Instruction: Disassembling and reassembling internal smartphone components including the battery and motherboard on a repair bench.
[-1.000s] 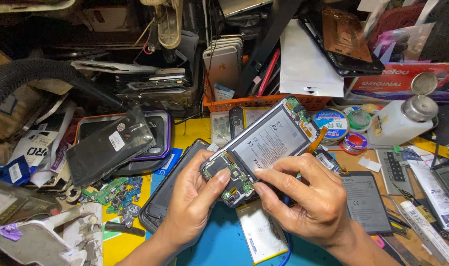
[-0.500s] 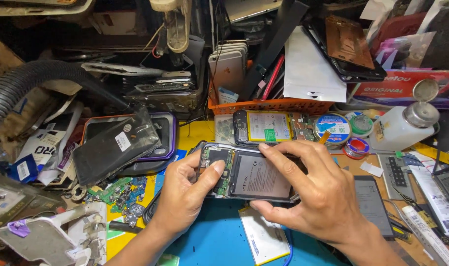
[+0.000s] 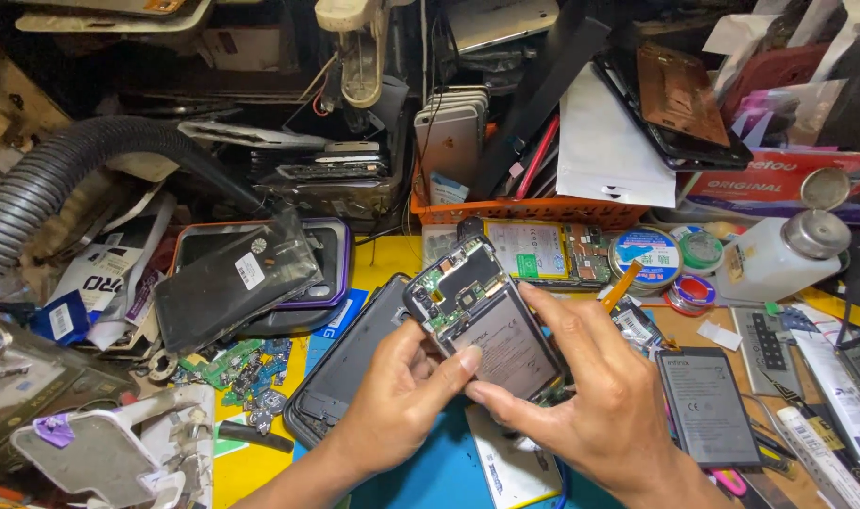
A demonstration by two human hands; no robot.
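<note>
At centre frame, your left hand [image 3: 392, 405] and right hand [image 3: 590, 396] both grip the opened phone [image 3: 486, 316], tilted above the blue mat [image 3: 430, 476]; a loose battery [image 3: 708, 405] lies at right, just beside your right hand.

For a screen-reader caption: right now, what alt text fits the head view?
Two bare hands, left hand and right hand, hold an opened phone with its battery exposed above a cluttered repair bench. A loose black battery lies to the right, a black back cover to the left.
</note>
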